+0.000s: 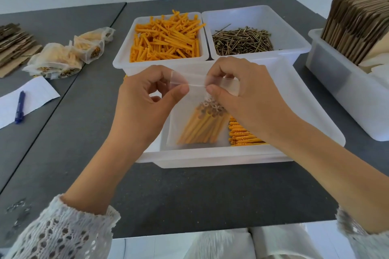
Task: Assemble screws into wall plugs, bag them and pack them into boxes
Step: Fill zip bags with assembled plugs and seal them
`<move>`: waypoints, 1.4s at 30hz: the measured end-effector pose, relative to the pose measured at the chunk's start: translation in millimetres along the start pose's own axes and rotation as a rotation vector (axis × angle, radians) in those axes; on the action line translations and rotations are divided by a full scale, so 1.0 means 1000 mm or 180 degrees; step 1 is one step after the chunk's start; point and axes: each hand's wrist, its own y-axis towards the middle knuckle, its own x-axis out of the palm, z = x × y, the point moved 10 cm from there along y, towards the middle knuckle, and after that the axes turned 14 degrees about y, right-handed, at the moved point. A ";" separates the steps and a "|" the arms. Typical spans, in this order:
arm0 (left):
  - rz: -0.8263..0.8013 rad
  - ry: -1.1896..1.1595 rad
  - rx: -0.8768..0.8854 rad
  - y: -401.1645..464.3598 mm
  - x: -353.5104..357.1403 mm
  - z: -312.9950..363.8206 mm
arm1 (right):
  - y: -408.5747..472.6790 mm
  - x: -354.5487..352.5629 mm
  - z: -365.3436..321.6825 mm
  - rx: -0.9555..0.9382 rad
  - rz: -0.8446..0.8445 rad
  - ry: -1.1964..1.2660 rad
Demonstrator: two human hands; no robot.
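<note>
Head view shows two hands in the middle of the frame, both pinching the top strip of a clear bag (195, 124). On the left hand (145, 99), the thumb and fingers (181, 90) are curled and squeeze the strip's left end. On the right hand (244, 94), the fingers are curled too and squeeze the strip close beside the left thumb. The bag hangs down from the hands. Inside it is a bunch of orange plugs with screws (204, 126) pushed in.

Below the bag sits a white tray (210, 156), with more filled plugs (242, 134) lying in it on the right. Behind it, at upper middle, one white tub holds loose orange plugs (168, 38), and the tub beside it holds loose screws (242, 41).

At the upper left lie filled bags (69, 54) on the dark tabletop (189, 195), near flat cardboard (14, 44). Lower down the left edge, a blue pen (20, 107) rests on white paper (31, 99). At the right edge, another white tub holds folded cardboard boxes (357, 25).
</note>
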 end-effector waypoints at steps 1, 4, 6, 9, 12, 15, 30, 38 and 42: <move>0.0005 -0.0011 0.0019 0.000 0.000 0.001 | 0.000 0.000 -0.001 -0.0008 0.0018 -0.0006; 0.0068 0.0010 0.0101 -0.002 0.000 0.005 | -0.001 0.001 -0.002 -0.0009 0.0075 -0.0043; 0.0104 -0.0005 0.0101 -0.003 0.001 0.007 | -0.002 0.002 -0.003 -0.0017 0.0078 -0.0067; 0.0123 -0.0081 0.0067 -0.003 0.002 0.008 | -0.002 0.002 -0.004 -0.0067 0.0066 -0.0129; 0.0080 -0.0100 0.0069 -0.002 0.002 0.012 | 0.000 0.005 -0.011 -0.0210 0.0048 -0.0344; 0.0094 -0.0105 0.0104 -0.002 -0.001 0.016 | 0.003 0.012 -0.017 -0.0332 -0.0002 -0.0421; -0.0291 0.0892 0.0484 0.007 -0.009 0.036 | 0.010 0.021 -0.026 -0.0599 -0.0268 -0.0292; -0.0330 0.1202 0.0563 0.007 -0.010 0.041 | 0.008 0.007 -0.013 -0.0624 -0.0395 -0.0900; -0.0374 0.1135 0.0418 0.005 -0.009 0.036 | 0.003 -0.009 0.006 -0.0477 -0.0393 -0.1272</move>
